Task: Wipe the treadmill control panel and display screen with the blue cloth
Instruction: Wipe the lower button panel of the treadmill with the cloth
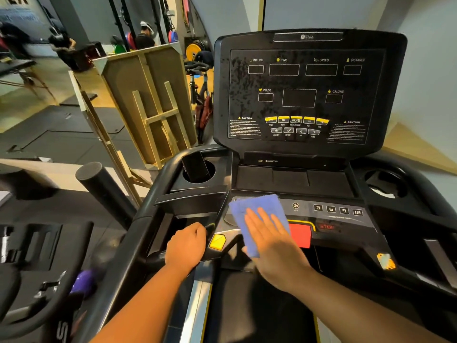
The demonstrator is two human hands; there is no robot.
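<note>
Blue and soft-looking, the folded cloth [256, 216] lies flat on the left part of the treadmill's lower control panel [346, 220], pinned under the right hand [269, 240], whose fingers are straight and spread, pressing down rather than gripping. The left hand [188, 245] sits just to the left, fingers curled around the near edge of the console by the yellow button [217, 241]. The hands are apart, with that button between them. Right of the cloth is the red stop button [300, 235], and farther right the numbered speed keys [337, 210]. Beyond, upright and far, stands the display screen [301, 95], its left side speckled with droplets or smears. A dark phone [195, 167] stands in the left cup holder. The cloth looks light and limp, so it should bunch if dragged by a corner; a flat palm over its middle seems the surest hold.
</note>
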